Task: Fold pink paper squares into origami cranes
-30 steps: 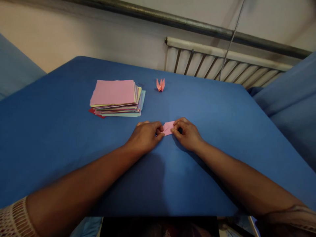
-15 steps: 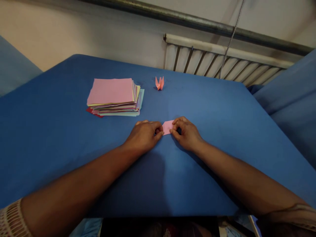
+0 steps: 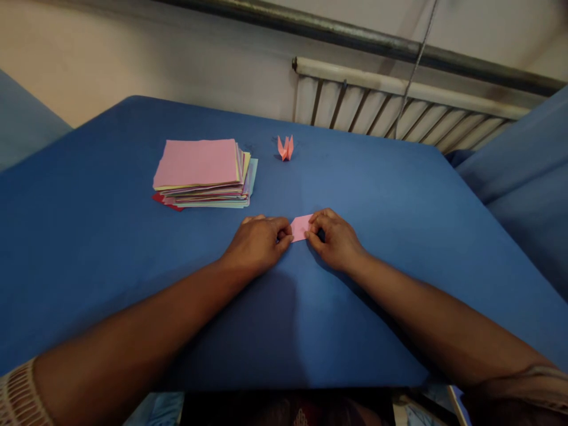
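Note:
A small folded piece of pink paper point(image 3: 300, 228) lies between my hands, just above or on the blue table; I cannot tell whether it touches. My left hand point(image 3: 261, 239) pinches its left end between thumb and fingers. At the right end, my right hand point(image 3: 335, 238) grips it the same way, with the fingertips curled over the edge. Both ends of the paper are partly hidden by my fingers. Its upper left corner looks slanted.
A stack of coloured paper sheets point(image 3: 197, 165), pink on top, sits at the back left of the blue-covered table point(image 3: 377, 189). Behind my hands stands a folded pink-orange paper figure point(image 3: 285, 149). A white radiator point(image 3: 355, 103) and a metal pipe point(image 3: 310, 26) run along the wall.
The view has shifted very slightly. Both hands keep their hold on the pink paper, with no clear movement.

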A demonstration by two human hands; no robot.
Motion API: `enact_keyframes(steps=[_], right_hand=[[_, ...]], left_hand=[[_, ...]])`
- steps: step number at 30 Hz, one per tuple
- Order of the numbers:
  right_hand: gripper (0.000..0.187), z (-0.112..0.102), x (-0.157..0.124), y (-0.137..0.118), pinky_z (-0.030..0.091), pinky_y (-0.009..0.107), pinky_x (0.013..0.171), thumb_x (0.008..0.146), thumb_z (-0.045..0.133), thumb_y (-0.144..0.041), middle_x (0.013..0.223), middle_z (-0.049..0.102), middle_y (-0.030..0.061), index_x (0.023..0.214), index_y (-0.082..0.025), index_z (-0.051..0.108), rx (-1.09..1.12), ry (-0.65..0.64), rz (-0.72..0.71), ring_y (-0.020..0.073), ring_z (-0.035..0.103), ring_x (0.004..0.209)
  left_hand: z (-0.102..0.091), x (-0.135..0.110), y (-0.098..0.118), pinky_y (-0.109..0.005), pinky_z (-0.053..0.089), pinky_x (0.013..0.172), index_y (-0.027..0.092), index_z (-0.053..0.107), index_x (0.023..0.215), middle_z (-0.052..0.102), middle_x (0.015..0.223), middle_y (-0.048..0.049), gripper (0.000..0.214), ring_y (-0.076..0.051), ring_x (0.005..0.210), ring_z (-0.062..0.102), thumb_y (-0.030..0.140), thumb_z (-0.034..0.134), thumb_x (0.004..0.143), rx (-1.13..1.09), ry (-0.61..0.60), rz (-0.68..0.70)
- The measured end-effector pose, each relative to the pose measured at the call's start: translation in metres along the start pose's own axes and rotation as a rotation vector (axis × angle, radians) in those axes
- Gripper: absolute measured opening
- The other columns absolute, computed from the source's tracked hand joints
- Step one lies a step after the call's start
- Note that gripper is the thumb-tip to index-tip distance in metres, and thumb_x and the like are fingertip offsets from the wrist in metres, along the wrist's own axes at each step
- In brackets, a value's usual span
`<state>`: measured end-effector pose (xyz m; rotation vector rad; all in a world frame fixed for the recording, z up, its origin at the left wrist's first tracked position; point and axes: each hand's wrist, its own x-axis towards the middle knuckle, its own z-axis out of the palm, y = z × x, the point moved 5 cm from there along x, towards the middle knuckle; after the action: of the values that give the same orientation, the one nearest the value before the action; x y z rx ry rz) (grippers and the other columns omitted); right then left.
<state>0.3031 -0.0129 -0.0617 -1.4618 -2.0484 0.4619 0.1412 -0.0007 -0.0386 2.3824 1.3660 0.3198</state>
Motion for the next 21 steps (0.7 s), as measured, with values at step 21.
enact_keyframes(steps=[21], right_hand=[[0.047,-0.002,-0.026,-0.028,0.044,0.047,0.097,0.096,0.041,-0.021,0.153,0.044,0.0085,0.142,-0.023,0.051,-0.494,-0.302,-0.222,0.0308,0.05,0.126]], left_hand=[[-0.001,-0.002,-0.004,-0.037,0.042,0.08,0.022,0.068,0.091,0.074,0.084,-0.0016,0.019,-0.022,0.081,0.062,0.035,0.054,0.088,0.019,0.013,0.003]])
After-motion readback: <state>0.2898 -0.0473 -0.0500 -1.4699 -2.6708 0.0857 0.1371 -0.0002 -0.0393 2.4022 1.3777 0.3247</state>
